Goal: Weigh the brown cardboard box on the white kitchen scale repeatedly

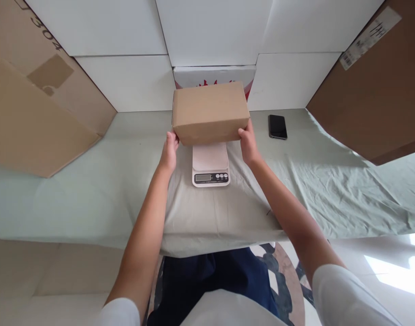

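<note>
A closed brown cardboard box point(210, 112) is held between both hands above the far part of a small white digital scale point(210, 165). My left hand point(169, 151) presses the box's lower left corner. My right hand point(248, 144) grips its lower right corner. The scale lies on a pale cloth-covered table point(92, 194), with its display and buttons facing me. Whether the box rests on the scale or hovers just over it I cannot tell.
A black phone point(277, 126) lies flat to the right of the box. Large cardboard sheets lean at the left point(34, 104) and right point(380, 90). White boxes point(132, 77) are stacked along the back, with a red-printed one point(214, 77) behind the brown box.
</note>
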`<move>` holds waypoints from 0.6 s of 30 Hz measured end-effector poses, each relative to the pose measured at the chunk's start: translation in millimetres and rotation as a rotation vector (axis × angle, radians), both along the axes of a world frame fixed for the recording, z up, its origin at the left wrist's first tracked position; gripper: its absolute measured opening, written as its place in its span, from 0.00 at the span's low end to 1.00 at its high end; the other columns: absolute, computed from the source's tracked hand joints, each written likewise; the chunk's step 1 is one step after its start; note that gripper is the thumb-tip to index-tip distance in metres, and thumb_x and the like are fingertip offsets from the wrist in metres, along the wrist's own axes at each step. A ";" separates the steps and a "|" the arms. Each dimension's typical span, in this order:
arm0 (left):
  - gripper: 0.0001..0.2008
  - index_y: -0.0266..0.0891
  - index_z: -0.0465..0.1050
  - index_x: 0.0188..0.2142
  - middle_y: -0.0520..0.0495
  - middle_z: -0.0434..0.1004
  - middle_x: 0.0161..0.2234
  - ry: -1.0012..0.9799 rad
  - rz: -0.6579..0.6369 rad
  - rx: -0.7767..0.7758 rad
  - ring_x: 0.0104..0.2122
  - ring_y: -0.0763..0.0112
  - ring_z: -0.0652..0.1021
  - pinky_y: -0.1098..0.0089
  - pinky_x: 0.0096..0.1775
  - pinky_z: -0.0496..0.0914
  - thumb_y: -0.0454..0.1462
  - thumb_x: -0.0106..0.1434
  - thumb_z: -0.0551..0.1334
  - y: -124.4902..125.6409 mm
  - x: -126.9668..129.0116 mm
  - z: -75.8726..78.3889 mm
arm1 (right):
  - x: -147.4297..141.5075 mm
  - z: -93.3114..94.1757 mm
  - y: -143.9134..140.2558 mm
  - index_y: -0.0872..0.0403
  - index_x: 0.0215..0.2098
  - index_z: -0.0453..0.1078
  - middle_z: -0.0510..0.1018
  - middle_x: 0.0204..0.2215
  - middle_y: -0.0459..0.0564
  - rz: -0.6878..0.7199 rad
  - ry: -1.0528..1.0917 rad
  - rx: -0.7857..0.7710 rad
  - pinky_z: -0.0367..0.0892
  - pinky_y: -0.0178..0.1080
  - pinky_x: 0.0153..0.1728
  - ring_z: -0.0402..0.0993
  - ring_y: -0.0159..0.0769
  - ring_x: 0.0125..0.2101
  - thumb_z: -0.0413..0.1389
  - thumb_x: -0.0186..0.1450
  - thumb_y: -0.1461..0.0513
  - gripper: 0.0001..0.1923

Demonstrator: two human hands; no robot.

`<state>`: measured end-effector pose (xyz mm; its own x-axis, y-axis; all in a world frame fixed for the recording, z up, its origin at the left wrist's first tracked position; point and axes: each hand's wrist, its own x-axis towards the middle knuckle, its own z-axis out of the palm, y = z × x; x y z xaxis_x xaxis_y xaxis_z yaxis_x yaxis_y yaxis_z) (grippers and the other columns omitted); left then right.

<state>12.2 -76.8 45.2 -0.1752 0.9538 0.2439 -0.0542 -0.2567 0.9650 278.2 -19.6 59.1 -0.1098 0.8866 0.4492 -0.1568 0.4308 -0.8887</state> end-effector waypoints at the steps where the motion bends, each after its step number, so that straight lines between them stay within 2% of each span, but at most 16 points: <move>1: 0.46 0.51 0.71 0.67 0.47 0.69 0.71 0.013 -0.004 -0.002 0.76 0.52 0.58 0.57 0.76 0.53 0.73 0.62 0.48 -14.9 0.1 -2.0 | 2.8 -2.0 -13.8 0.36 0.67 0.66 0.71 0.69 0.36 0.012 -0.009 -0.005 0.49 0.51 0.80 0.53 0.52 0.76 0.59 0.60 0.44 0.37; 4: 0.47 0.51 0.71 0.66 0.45 0.68 0.72 0.050 -0.010 0.024 0.76 0.50 0.59 0.56 0.75 0.56 0.73 0.61 0.48 -54.2 3.9 -12.5 | 8.5 -13.8 -54.9 0.36 0.68 0.64 0.69 0.70 0.38 0.034 0.015 -0.042 0.50 0.51 0.79 0.52 0.52 0.76 0.60 0.61 0.46 0.37; 7: 0.45 0.51 0.71 0.66 0.44 0.68 0.72 0.071 0.006 0.067 0.75 0.50 0.61 0.56 0.73 0.59 0.72 0.63 0.46 -75.9 11.5 -24.1 | 10.8 -27.3 -83.2 0.34 0.69 0.61 0.65 0.73 0.38 0.028 0.051 -0.071 0.53 0.52 0.78 0.54 0.51 0.76 0.59 0.62 0.47 0.38; 12: 0.43 0.45 0.69 0.67 0.40 0.69 0.70 0.096 -0.011 0.120 0.74 0.50 0.63 0.54 0.73 0.60 0.68 0.68 0.45 -76.5 17.6 -39.3 | 12.0 -41.7 -92.4 0.35 0.70 0.58 0.66 0.72 0.40 -0.020 0.031 -0.120 0.54 0.57 0.77 0.55 0.52 0.75 0.58 0.61 0.46 0.39; 18: 0.35 0.47 0.69 0.67 0.43 0.69 0.71 0.100 0.030 0.056 0.75 0.57 0.62 0.56 0.74 0.57 0.62 0.73 0.49 -68.6 11.5 -50.7 | 10.5 -41.8 -88.4 0.35 0.69 0.60 0.65 0.71 0.40 -0.023 0.032 -0.119 0.56 0.56 0.76 0.57 0.51 0.74 0.57 0.61 0.47 0.37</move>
<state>23.7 -145.3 -5.4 -0.1756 0.9330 0.3143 0.0506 -0.3102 0.9493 288.8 -108.0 17.3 -0.0759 0.9360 0.3437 -0.1771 0.3266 -0.9284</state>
